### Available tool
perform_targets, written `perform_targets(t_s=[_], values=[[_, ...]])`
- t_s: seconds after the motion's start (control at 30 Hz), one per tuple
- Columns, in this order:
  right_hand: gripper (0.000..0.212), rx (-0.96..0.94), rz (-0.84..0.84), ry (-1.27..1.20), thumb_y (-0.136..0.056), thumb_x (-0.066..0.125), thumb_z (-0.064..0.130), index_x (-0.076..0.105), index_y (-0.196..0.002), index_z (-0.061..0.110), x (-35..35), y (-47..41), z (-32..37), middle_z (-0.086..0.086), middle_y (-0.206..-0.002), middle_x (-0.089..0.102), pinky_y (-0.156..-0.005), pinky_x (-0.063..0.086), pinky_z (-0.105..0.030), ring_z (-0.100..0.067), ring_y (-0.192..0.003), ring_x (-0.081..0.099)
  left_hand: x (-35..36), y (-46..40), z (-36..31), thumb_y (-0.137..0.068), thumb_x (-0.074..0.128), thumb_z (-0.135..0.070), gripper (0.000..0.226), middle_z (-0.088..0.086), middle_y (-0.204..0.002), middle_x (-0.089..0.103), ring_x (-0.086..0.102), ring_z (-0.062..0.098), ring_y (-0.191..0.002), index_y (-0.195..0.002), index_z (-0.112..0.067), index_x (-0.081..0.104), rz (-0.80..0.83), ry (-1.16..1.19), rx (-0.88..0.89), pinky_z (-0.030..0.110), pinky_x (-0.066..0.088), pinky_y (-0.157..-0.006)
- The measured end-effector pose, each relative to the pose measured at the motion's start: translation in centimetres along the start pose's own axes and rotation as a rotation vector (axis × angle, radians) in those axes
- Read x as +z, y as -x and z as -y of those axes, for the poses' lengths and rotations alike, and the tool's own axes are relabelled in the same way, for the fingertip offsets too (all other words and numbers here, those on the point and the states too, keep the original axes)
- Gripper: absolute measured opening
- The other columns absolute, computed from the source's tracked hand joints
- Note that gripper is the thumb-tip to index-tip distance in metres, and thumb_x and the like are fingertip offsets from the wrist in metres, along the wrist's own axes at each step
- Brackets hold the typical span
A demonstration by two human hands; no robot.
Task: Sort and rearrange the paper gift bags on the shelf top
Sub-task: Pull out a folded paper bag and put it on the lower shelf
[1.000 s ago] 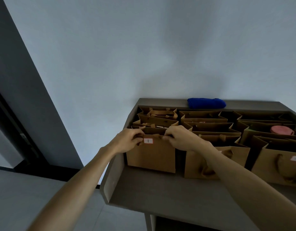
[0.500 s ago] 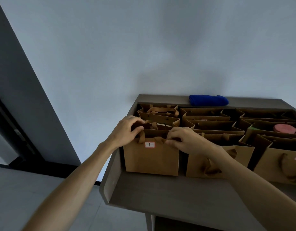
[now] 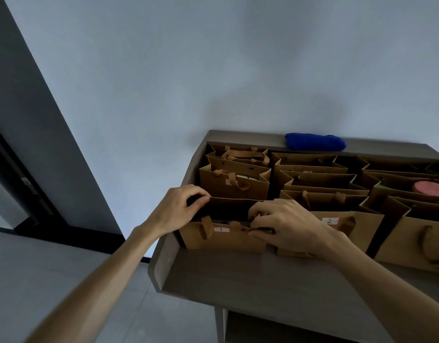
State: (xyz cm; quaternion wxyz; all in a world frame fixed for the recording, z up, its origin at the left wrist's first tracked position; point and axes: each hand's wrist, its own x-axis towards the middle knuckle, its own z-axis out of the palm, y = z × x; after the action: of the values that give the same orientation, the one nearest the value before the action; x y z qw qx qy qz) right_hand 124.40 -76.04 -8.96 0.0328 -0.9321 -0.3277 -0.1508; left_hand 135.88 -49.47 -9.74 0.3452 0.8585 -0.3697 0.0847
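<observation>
Mid-sort, by the look of it — opening up the front-left brown kraft paper gift bag with the white "1" label (image 3: pixel 223 237) at the near left corner of the grey shelf top (image 3: pixel 250 280). Left hand (image 3: pixel 175 210) pinching the rear rim, right hand (image 3: pixel 285 226) gripping the front rim by a handle. Next, probably: a check inside or a lift clear, calling for an even pull to avoid creasing. Thin, upright, ribbon-handled; just beside the brown paper gift bag labelled "2" (image 3: pixel 349 229), among rows of like bags.

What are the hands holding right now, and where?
Both grip the bag labelled 1: left hand on its back rim, right hand on its front rim.
</observation>
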Motion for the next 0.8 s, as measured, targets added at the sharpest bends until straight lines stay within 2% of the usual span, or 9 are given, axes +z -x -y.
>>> perform_targets(t_s=[0.17, 0.27, 0.37, 0.43, 0.53, 0.63, 0.73, 0.8], values=[[0.028, 0.055, -0.010, 0.013, -0.094, 0.049, 0.043, 0.069, -0.102, 0.026, 0.3, -0.2, -0.6, 0.005, -0.117, 0.061, -0.081, 0.055, -0.028, -0.009, -0.099, 0.062, 0.3, -0.4, 0.2, -0.095, 0.059, -0.027, 0.020, -0.007, -0.107, 0.071, 0.062, 0.002, -0.098, -0.109, -0.020, 0.071, -0.001, -0.002, 0.002, 0.005, 0.043, -0.081], [0.037, 0.128, -0.008, 0.023, -0.094, 0.042, 0.052, 0.069, -0.102, 0.028, 0.2, -0.8, -0.8, 0.007, -0.121, 0.059, -0.083, 0.054, -0.030, -0.008, -0.102, 0.060, 0.3, -1.3, 0.3, -0.095, 0.059, -0.024, 0.020, -0.005, -0.108, 0.071, 0.063, 0.004, -0.099, -0.109, -0.018, 0.072, 0.017, -0.005, 0.001, 0.006, 0.043, -0.082], [0.047, 0.194, -0.045, 0.012, -0.094, 0.036, 0.059, 0.070, -0.097, 0.027, -0.2, -1.6, -0.8, 0.009, -0.115, 0.061, -0.079, 0.050, -0.025, -0.005, -0.097, 0.058, -0.1, -2.5, 0.5, -0.096, 0.057, -0.024, 0.020, -0.008, -0.107, 0.069, 0.060, 0.000, -0.093, -0.111, -0.020, 0.071, 0.096, -0.028, -0.023, 0.004, 0.043, -0.075], [0.040, 0.283, -0.120, -0.028, -0.095, 0.040, 0.054, 0.069, -0.100, 0.026, -0.7, -2.6, -1.3, 0.009, -0.112, 0.062, -0.077, 0.051, -0.023, -0.005, -0.096, 0.058, -0.2, -3.3, 0.5, -0.098, 0.055, -0.022, 0.020, -0.011, -0.104, 0.066, 0.058, 0.000, -0.090, -0.111, -0.021, 0.069, 0.169, -0.056, -0.029, 0.003, 0.041, -0.071], [0.024, 0.469, -0.180, -0.091, -0.096, 0.053, 0.039, 0.064, -0.112, 0.025, -0.9, -4.3, -3.2, 0.006, -0.118, 0.060, -0.084, 0.051, -0.027, -0.009, -0.105, 0.057, -0.1, -4.3, 0.5, -0.099, 0.053, -0.022, 0.019, -0.012, -0.101, 0.063, 0.059, 0.003, -0.092, -0.111, -0.022, 0.068, 0.238, -0.088, -0.026, 0.004, 0.040, -0.071], [0.024, 0.592, -0.092, -0.081, -0.094, 0.059, 0.035, 0.063, -0.115, 0.025, -0.9, -5.9, -5.3, 0.002, -0.123, 0.060, -0.087, 0.053, -0.034, -0.014, -0.107, 0.058, 0.0, -5.0, 0.6, -0.099, 0.052, -0.024, 0.019, -0.010, -0.103, 0.063, 0.060, 0.005, -0.092, -0.111, -0.023, 0.067, 0.254, -0.103, -0.053, 0.005, 0.039, -0.071], [0.022, 0.635, 0.058, -0.049, -0.093, 0.061, 0.035, 0.067, -0.111, 0.023, -1.0, -6.7, -6.7, -0.001, -0.123, 0.059, -0.083, 0.052, -0.033, -0.016, -0.104, 0.059, 0.2, -5.5, 0.4, -0.099, 0.052, -0.026, 0.019, -0.013, -0.099, 0.062, 0.061, 0.006, -0.092, -0.110, -0.023, 0.067, 0.231, -0.097, -0.071, 0.005, 0.040, -0.070], [0.018, 0.633, 0.095, -0.041, -0.093, 0.061, 0.035, 0.069, -0.106, 0.023, -1.0, -6.8, -7.2, 0.000, -0.126, 0.056, -0.082, 0.051, -0.033, -0.017, -0.107, 0.057, 0.2, -5.5, 0.2, -0.099, 0.052, -0.027, 0.020, -0.013, -0.097, 0.062, 0.062, 0.006, -0.092, -0.110, -0.022, 0.068, 0.215, -0.088, -0.055, 0.006, 0.042, -0.070]])
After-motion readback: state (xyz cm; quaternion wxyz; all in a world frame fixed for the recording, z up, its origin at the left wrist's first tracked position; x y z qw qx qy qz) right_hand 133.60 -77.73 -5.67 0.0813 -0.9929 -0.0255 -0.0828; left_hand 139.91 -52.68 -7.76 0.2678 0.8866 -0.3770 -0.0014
